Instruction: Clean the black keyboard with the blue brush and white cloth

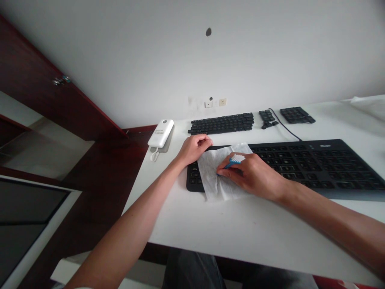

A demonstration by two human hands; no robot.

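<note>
A black keyboard (pixel 326 160) with its keycaps removed lies across the desk. Over its left part is spread a thin white wipe (pixel 213 176). My right hand (pixel 255 172) pinches a small blue brush (pixel 236 159) with white bristles; the bristles point up and the handle end points down at the wipe. At the keyboard's upper left corner, my left hand (pixel 194 149) is curled over the edge, close to the wipe's top left corner. The hand itself hides its fingertips.
Behind the keyboard lie rows of loose black keycaps (pixel 222 123), a smaller cluster (pixel 267 118) and a number-pad group (pixel 297 115). A black cable (pixel 284 125) runs between them. A white power bank (pixel 161 133) with a short cord sits at the desk's left edge.
</note>
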